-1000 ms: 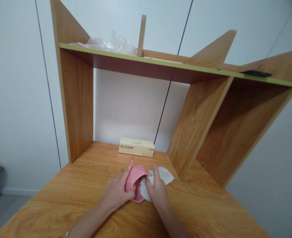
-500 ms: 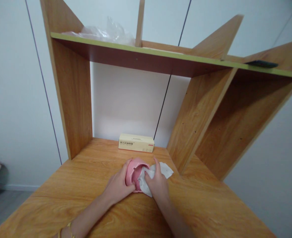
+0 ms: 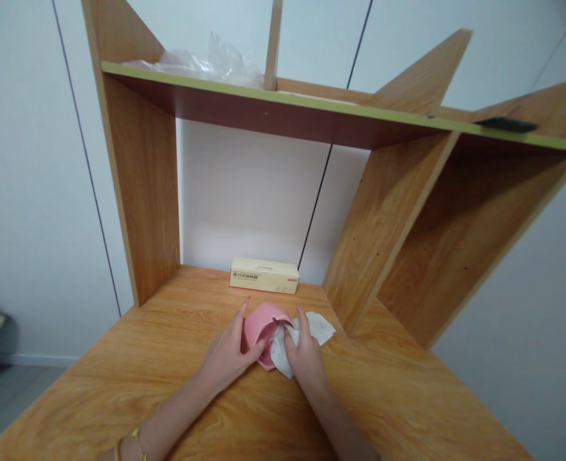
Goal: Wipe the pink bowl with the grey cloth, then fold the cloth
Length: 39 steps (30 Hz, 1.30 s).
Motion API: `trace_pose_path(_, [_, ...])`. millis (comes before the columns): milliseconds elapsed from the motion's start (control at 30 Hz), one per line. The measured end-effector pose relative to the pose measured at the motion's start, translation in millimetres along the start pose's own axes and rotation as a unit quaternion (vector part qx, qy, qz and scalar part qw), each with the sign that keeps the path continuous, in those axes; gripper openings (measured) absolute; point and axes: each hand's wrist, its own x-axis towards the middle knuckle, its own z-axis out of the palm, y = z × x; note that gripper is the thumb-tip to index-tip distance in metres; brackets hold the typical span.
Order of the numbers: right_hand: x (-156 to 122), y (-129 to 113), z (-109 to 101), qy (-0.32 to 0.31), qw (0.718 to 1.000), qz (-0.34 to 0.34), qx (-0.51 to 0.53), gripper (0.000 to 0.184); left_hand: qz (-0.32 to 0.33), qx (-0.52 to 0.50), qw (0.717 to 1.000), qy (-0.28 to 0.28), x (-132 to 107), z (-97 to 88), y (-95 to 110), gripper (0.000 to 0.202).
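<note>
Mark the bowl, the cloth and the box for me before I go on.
Bowl (image 3: 260, 316): head view, on its pink outer wall.
Cloth (image 3: 320, 326): head view, on its loose white end.
Box (image 3: 264, 282): head view, on its front face.

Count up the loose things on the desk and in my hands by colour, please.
Pink: 1, the bowl in your left hand
White: 1, the cloth in your right hand
Cream: 1, the box at the back of the desk
Total: 3
</note>
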Motion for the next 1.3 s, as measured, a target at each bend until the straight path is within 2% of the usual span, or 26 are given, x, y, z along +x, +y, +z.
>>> trace_pose_path(167, [1.3, 1.7, 3.2, -0.005, 0.996, 0.018, 0.092, 0.057, 0.009, -0.060, 0.998, -0.018, -2.8, 11.3, -2.5, 0.077])
trace_pose_path(267, [0.9, -0.7, 7.0, -0.011, 0.993, 0.009, 0.118, 0.059, 0.004, -0.065, 0.998, -0.009, 0.1, 11.2, -5.3, 0.072])
trace_pose_path(333, [1.4, -3.3, 7.4, -0.013, 0.997, 0.012, 0.080, 0.061, -0.014, -0.046, 0.999, -0.002, 3.3, 7.7, -6.0, 0.068])
trace_pose_path(467, [3.9, -8.3, 1.2, -0.001, 0.997, 0.013, -0.073, 0.062, -0.038, -0.003, 0.999, -0.018, 7.2, -2.4, -2.0, 0.068])
trace_pose_path(567, [4.6, -10.8, -5.0, 0.027, 0.988, -0.019, -0.153, 0.063, -0.024, 0.019, 0.999, -0.045, 6.3, -9.1, 2.3, 0.075])
trace_pose_path(633, [4.0, -11.1, -7.3, 0.040, 0.985, -0.037, -0.165, 0.063, 0.002, 0.026, 0.998, -0.060, 4.9, -12.3, 3.6, 0.078])
trace_pose_path(767, [2.1, -8.9, -6.4, 0.013, 0.994, -0.035, -0.108, 0.060, 0.037, 0.047, 0.995, -0.076, 3.6, -14.7, 2.8, 0.078])
trace_pose_path(867, [1.5, -6.5, -3.4, -0.009, 0.999, -0.020, -0.041, 0.057, 0.020, 0.055, 0.997, -0.057, 3.5, -12.9, 2.1, 0.073])
trace_pose_path(967, [0.2, -4.5, 0.0, -0.002, 1.000, -0.004, 0.010, 0.057, -0.002, 0.024, 1.000, -0.015, 1.8, -8.0, 2.3, 0.068])
trace_pose_path(1067, [-1.7, -3.2, 3.6, 0.005, 0.998, 0.015, 0.053, 0.057, -0.009, -0.011, 1.000, -0.016, -0.9, -1.2, 2.1, 0.077])
trace_pose_path(1200, [-2.2, -3.4, 5.8, -0.004, 0.999, 0.016, 0.039, 0.057, 0.017, -0.052, 0.998, -0.028, -1.0, 4.4, -1.1, 0.076])
trace_pose_path(1300, [-0.8, -6.0, 2.3, -0.005, 0.999, 0.008, -0.037, 0.059, 0.020, -0.046, 0.998, -0.024, 1.8, 0.3, -2.1, 0.074])
